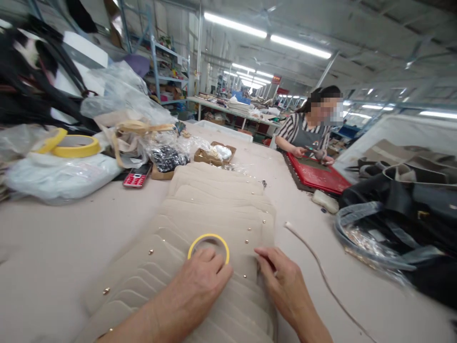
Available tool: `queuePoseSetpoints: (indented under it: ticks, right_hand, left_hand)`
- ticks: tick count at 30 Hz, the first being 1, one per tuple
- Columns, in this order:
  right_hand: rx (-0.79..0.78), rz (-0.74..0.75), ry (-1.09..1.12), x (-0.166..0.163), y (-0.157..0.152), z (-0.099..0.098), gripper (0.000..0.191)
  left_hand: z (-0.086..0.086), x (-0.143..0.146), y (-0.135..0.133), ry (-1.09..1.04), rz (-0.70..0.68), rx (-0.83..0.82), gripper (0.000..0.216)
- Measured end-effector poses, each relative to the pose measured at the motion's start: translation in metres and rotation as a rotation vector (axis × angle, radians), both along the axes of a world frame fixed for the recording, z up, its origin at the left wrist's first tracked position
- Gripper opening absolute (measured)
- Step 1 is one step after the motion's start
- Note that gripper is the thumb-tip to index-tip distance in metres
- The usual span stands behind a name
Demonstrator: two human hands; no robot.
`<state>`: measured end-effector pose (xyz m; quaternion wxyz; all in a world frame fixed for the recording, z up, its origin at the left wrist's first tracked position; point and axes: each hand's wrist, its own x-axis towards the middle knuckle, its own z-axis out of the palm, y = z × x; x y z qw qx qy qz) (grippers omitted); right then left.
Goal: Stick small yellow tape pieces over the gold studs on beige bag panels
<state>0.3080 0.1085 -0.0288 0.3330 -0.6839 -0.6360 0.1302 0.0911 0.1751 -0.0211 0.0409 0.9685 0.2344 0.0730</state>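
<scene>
A roll of yellow tape [211, 237] rests over the overlapping beige panels [214, 205], which carry small metal studs. My left hand [205, 281] is closed on the near side of the roll, its fingers partly inside the ring. To the right, my right hand [280, 274] is at the panels' right edge, thumb and forefinger drawn together and the other fingers curled. What lies between those fingertips, if anything, is too small and blurred to make out.
A thin cord [321, 267] lies on the table at right, beside a black bag [400, 205] and clear plastic. At left are a red phone [137, 176], tape rolls [76, 146] and plastic bags. Across the table, a person [309, 128] works over a red tray [317, 175].
</scene>
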Motion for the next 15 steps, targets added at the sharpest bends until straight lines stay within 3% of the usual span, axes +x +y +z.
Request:
queuePoseSetpoints:
  ticks: [8,12,15]
  right_hand:
    - [-0.295,0.121,0.135,-0.023,0.013,0.015,0.021]
    - [-0.48,0.159,0.133,-0.034,0.024,0.024,0.014]
    - [-0.523,0.133,0.034,-0.04,0.031,0.027,0.018]
  left_hand:
    - [0.001,-0.013,-0.01,-0.071,-0.061,0.008,0.009]
    - [0.01,-0.02,-0.01,-0.043,-0.077,-0.08,0.013]
    - [0.019,-0.024,-0.009,0.045,-0.093,-0.178,0.021]
